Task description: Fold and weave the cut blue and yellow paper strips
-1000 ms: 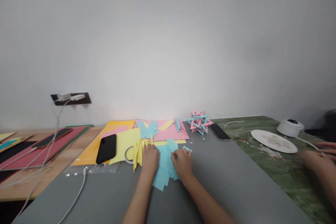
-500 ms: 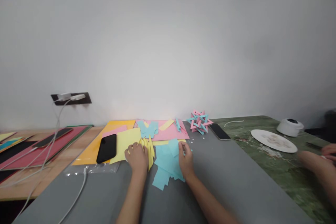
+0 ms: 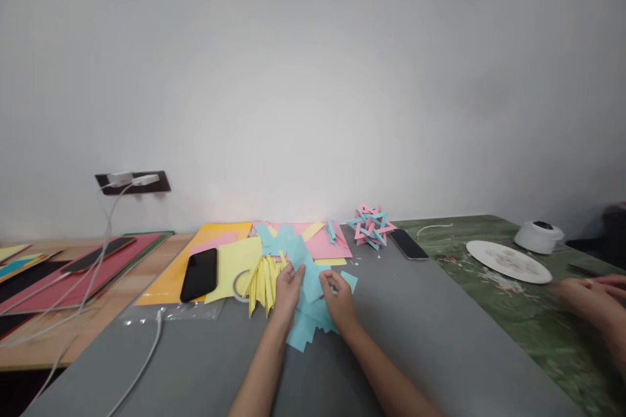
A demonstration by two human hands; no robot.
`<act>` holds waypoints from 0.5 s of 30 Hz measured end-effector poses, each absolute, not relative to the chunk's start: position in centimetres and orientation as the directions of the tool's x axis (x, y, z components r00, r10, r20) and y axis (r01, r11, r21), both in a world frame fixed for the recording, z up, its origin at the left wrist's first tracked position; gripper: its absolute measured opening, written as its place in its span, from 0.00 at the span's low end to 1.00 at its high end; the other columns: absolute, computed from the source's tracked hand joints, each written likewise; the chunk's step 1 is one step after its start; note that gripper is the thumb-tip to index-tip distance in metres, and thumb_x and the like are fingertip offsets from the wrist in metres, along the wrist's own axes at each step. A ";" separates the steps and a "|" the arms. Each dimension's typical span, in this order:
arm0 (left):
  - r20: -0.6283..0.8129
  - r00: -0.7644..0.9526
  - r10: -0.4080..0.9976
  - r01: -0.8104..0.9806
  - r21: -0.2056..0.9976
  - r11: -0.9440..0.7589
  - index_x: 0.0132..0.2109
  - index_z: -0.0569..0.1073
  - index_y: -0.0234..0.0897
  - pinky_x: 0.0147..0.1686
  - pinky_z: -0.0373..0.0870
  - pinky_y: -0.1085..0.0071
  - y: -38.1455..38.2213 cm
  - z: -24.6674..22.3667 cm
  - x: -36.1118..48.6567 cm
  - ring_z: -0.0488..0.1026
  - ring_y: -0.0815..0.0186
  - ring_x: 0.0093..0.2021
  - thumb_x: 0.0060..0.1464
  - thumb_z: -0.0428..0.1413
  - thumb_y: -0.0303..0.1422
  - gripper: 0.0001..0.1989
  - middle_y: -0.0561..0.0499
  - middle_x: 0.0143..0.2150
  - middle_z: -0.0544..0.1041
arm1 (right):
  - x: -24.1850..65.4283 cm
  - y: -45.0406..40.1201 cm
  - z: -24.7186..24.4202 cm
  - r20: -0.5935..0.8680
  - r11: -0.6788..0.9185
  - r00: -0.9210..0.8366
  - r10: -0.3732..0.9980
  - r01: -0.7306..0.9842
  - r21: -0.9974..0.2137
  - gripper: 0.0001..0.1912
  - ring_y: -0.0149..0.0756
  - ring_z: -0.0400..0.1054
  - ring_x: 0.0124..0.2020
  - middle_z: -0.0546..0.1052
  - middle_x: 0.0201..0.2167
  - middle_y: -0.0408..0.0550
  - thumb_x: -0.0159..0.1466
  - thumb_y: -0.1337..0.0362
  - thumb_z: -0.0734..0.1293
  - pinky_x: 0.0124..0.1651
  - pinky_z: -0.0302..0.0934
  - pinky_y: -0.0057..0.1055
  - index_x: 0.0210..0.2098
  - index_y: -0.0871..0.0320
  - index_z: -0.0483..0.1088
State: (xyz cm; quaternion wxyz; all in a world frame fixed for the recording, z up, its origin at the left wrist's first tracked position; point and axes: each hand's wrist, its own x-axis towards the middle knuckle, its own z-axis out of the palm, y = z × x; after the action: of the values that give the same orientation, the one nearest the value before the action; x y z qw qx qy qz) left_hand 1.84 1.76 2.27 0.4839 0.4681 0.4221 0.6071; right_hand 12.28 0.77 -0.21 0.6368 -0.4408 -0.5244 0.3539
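Note:
Blue paper pieces (image 3: 317,309) lie in a loose pile on the grey mat, under and between my hands. My left hand (image 3: 288,287) is closed on the edge of a blue sheet (image 3: 300,254) that stands up from the pile. Just right of it, my right hand (image 3: 337,300) has its fingers curled and pinched near the same paper; whether anything is between them is too small to tell. Folded yellow strips (image 3: 264,283) sit fanned out directly left of my left hand, beside a roll of tape (image 3: 239,285).
A black phone (image 3: 199,275) rests on coloured sheets at left. Behind are a pink and blue paper star (image 3: 372,227) and another phone (image 3: 409,244). A white plate (image 3: 508,262) and a person's hands (image 3: 594,296) are at right. Cables cross the left side.
My left hand has left the yellow strips and moved right to the blue paper, lifting a sheet. The tape roll is now uncovered. My right hand has shifted slightly left and down.

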 end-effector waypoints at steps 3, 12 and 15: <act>0.122 -0.035 0.992 -0.226 0.966 -0.127 0.40 0.67 0.33 0.26 0.63 0.74 2.0 2.0 1.4 0.70 0.67 0.27 0.41 0.53 0.38 0.18 0.48 0.30 0.75 | 12.5 1.0 -0.4 0.364 0.363 0.227 0.904 0.047 -0.931 0.15 0.29 0.57 0.21 0.64 0.15 0.41 0.53 0.55 0.58 0.25 0.53 0.24 0.19 0.59 0.64; -0.029 0.263 0.964 -0.079 0.996 0.052 0.37 0.70 0.33 0.19 0.59 0.78 1.4 1.3 2.6 0.65 0.73 0.18 0.44 0.49 0.35 0.13 0.53 0.22 0.72 | 13.1 3.3 -0.9 0.167 0.159 0.010 0.986 -0.356 -0.921 0.19 0.25 0.56 0.16 0.65 0.16 0.39 0.47 0.52 0.63 0.18 0.52 0.23 0.34 0.59 0.68; -0.036 0.261 0.965 -0.015 0.999 0.042 0.36 0.70 0.34 0.21 0.60 0.76 1.2 1.5 2.6 0.66 0.72 0.19 0.45 0.48 0.38 0.14 0.53 0.22 0.72 | 12.8 3.1 -1.1 0.055 0.009 -0.094 0.994 -0.429 -0.903 0.21 0.22 0.49 0.10 0.58 0.10 0.34 0.44 0.51 0.65 0.12 0.46 0.21 0.32 0.59 0.67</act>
State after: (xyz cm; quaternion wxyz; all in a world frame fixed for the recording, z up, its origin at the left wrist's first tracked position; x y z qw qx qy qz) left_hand 2.63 1.16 1.50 0.5764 0.5463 0.4344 0.4250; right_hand 12.84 3.15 -1.08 0.5788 -0.3431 -0.4117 0.6146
